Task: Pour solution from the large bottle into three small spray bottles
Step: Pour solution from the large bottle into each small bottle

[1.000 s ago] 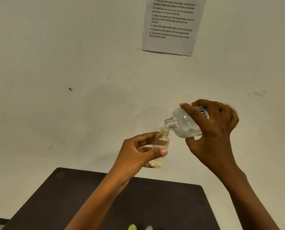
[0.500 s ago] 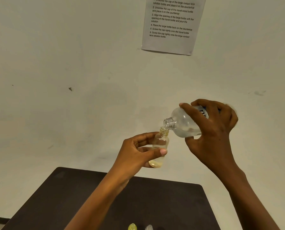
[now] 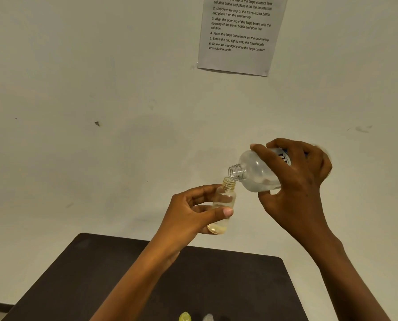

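Small spray bottle (image 3: 223,205), uncapped, near upright, held in the air above the dark table (image 3: 100,274); a little yellowish liquid at its base. Left hand (image 3: 193,216) pinches it, thumb across the front. Large bottle (image 3: 255,173) tipped, neck down-left, mouth touching the small bottle's rim; right hand (image 3: 297,181) wrapped round its body. Printed instruction sheet (image 3: 239,35) on the wall above.

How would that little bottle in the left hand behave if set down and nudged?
The small bottle is probably light: thin clear walls, little liquid visible at its base. Tall, narrow and round, it would probably tip and roll. Uncapped, it would likely spill.
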The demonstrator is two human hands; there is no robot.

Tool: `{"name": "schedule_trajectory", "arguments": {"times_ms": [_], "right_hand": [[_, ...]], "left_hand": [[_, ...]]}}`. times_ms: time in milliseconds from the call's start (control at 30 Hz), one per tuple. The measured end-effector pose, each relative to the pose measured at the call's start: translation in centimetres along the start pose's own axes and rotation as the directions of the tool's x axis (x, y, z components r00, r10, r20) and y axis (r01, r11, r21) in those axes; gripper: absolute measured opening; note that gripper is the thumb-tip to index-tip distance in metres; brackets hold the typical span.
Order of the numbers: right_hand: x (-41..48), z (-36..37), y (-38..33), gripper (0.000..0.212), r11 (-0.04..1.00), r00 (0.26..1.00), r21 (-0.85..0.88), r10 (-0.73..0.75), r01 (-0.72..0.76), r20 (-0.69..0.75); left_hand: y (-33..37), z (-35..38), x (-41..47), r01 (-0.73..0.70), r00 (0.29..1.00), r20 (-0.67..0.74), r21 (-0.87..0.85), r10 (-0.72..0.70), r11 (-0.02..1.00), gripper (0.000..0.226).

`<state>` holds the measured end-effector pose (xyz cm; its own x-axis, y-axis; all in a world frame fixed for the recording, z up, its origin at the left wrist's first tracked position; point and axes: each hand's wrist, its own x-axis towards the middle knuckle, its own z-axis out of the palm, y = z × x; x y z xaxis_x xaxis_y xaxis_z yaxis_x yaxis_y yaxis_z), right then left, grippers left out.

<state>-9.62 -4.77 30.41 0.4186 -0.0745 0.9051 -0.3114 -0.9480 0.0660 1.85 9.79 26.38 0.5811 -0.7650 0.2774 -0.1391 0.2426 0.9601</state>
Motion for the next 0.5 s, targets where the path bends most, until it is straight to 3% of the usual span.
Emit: {"name": "schedule_trajectory", "arguments": {"times_ms": [500], "right_hand": [[0.04, 0.39, 0.11, 0.070, 1.000, 1.000, 0.013, 0.002, -0.002, 0.002]], "left_hand": [[-0.14, 0.02, 0.27, -0.004, 1.000, -0.009, 0.005, 0.004, 1.000, 0.038]]}}
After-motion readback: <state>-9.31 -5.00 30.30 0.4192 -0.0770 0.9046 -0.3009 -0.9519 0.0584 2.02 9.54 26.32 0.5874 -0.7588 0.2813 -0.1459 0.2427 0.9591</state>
